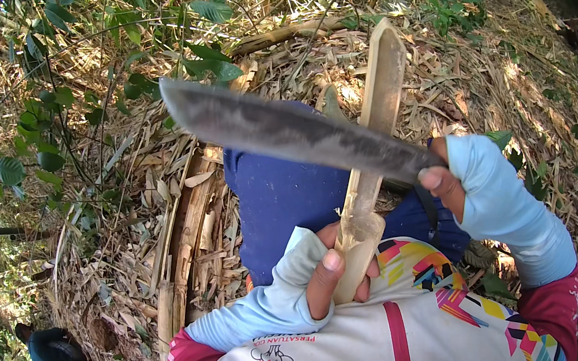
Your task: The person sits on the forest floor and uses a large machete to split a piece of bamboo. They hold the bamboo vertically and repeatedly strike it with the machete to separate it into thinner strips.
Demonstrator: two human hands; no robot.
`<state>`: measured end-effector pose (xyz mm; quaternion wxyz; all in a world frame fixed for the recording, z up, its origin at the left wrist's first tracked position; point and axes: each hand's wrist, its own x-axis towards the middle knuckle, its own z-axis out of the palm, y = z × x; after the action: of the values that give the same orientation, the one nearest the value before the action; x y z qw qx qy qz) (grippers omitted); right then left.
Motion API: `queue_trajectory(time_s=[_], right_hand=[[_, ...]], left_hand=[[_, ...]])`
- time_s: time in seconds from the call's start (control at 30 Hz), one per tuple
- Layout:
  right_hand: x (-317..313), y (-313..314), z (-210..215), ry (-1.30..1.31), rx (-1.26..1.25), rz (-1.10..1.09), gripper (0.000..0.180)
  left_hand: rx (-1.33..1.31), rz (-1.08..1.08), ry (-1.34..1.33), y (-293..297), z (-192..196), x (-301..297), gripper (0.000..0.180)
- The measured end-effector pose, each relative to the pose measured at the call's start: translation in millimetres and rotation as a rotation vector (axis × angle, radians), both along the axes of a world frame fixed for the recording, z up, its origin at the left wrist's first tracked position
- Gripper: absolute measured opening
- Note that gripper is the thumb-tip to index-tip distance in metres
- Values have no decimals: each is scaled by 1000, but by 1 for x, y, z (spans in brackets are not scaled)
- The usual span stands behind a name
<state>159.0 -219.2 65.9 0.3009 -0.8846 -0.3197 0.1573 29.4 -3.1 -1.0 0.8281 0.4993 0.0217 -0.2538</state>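
Observation:
My left hand (334,266) is closed around the lower end of a split bamboo piece (381,86), close to my body. The pale, trough-shaped bamboo slants up and slightly right, its hollow side showing and its far end cut to a blunt point. In my right hand (444,181) is a machete (282,130), gripped at its handle, which the fingers and sleeve mostly hide. Its dark, worn blade reaches to the upper left and passes over the bamboo in this view; whether the two touch I cannot tell. Light blue sleeves cover both wrists.
Dry leaves and bamboo litter (137,253) cover the ground. Long split bamboo lengths (184,247) lie left of my blue-clad legs (284,196). Leafy green stems (47,118) rise at the upper left. A dark rounded object (58,353) sits at the far left.

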Motion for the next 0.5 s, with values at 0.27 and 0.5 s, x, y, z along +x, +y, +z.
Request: queue_trajectory(time_s=[0.27,0.5], right_hand=[[0,-3,1,-130,-38,50,30],[-3,-4,2,-153,-69,72,29]], left_hand=[[-6,6,-7,-1,-2,-1,74],[-15,-7,-12,-1,-3,-1,73]])
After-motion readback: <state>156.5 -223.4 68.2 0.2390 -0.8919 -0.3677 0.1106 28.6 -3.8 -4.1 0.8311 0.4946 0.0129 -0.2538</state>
